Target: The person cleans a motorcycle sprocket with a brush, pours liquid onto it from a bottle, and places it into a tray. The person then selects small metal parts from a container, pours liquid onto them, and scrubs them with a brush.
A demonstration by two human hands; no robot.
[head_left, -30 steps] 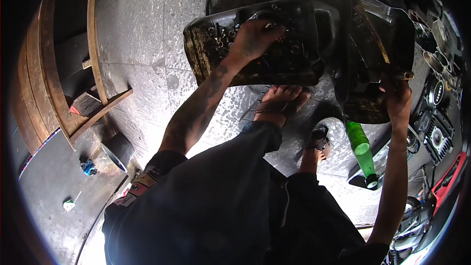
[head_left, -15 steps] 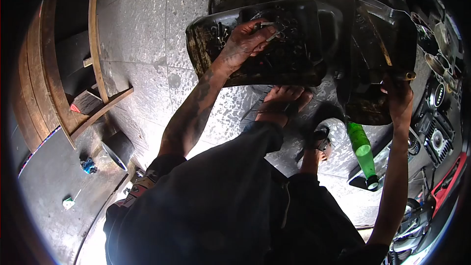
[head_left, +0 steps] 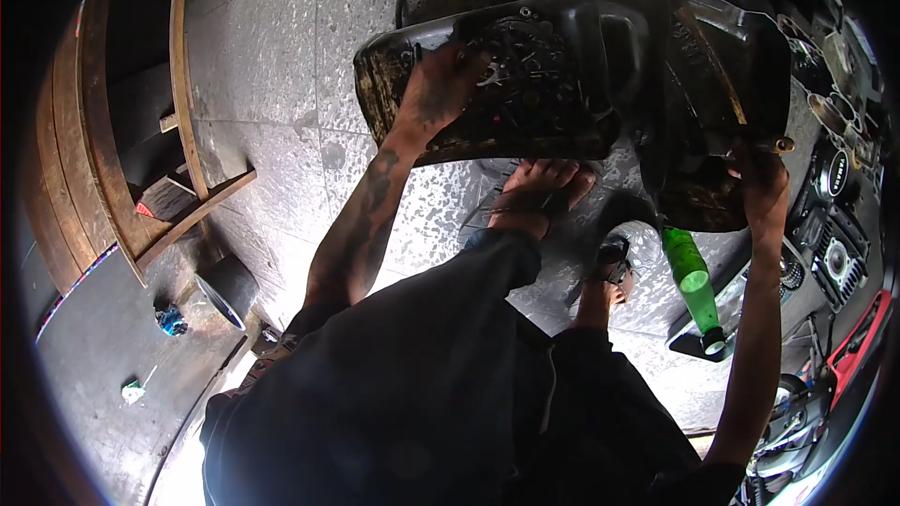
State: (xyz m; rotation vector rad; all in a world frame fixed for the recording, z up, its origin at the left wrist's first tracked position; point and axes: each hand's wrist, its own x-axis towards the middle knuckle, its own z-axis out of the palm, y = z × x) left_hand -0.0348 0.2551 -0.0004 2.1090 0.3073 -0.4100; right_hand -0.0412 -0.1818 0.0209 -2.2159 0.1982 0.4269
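Note:
My left hand [head_left: 439,86] is low inside a black, oil-stained tray [head_left: 375,112] cut from a plastic can. Its fingers are curled down, and whatever is in them is hidden. Beside the fingertips lies a heap of small metal parts [head_left: 536,61], nuts and bolts among them. To the right, my right hand [head_left: 764,186] is closed round a dark rod with a brass-coloured end [head_left: 785,144]. That hand is at the near right side of a second dark container [head_left: 708,215], in which a thin brown stick [head_left: 720,75] leans.
A green bottle [head_left: 692,276] lies below the second container, near my right forearm. Engine parts [head_left: 834,262] and a YAMAHA cover [head_left: 831,176] line the right side. A wooden frame [head_left: 98,131] and a dark bucket [head_left: 225,290] are at left. My feet [head_left: 548,183] are close to the tray.
My left hand has dropped down and left into the tray; the light-coloured metal piece seen in its fingers is no longer visible there. Both containers have shifted slightly. My right hand stays almost still.

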